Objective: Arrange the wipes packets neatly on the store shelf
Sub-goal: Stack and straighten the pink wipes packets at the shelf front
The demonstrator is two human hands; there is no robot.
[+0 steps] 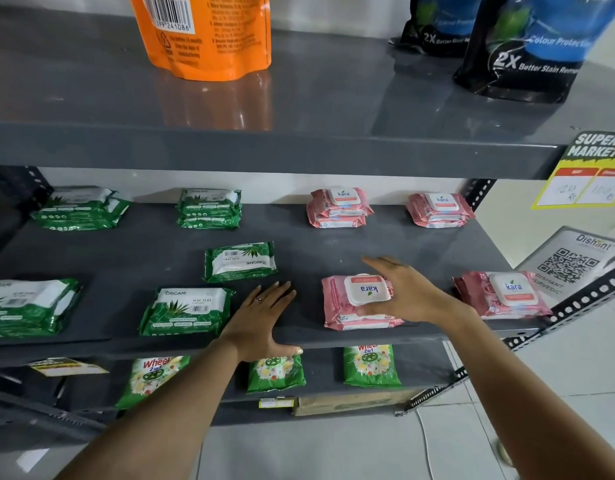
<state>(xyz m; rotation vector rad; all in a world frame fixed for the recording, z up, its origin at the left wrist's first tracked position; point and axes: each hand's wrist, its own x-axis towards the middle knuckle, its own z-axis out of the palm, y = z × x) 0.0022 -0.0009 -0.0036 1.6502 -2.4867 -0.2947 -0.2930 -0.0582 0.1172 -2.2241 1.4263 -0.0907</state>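
Green wipes packets and pink wipes packets lie on the grey middle shelf [299, 244]. My right hand [408, 292] grips the top pink packet [337, 299] of a small stack near the front edge, its white lid turned upside down. My left hand [261, 318] rests flat and open on the shelf front, between a green packet [186, 311] and that pink stack. A lone green packet [240, 261] lies skewed mid-shelf. Another pink packet [500, 294] sits at the front right. Green stacks [209, 209] [81, 209] and pink stacks [339, 207] [439, 209] line the back.
A large green pack [25, 306] sits at the front left. The shelf above holds an orange pouch [205, 32] and dark detergent pouches [521, 53]. Green detergent bags [370, 365] stand on the shelf below. A price tag [586, 171] and a QR sign [573, 265] hang at right.
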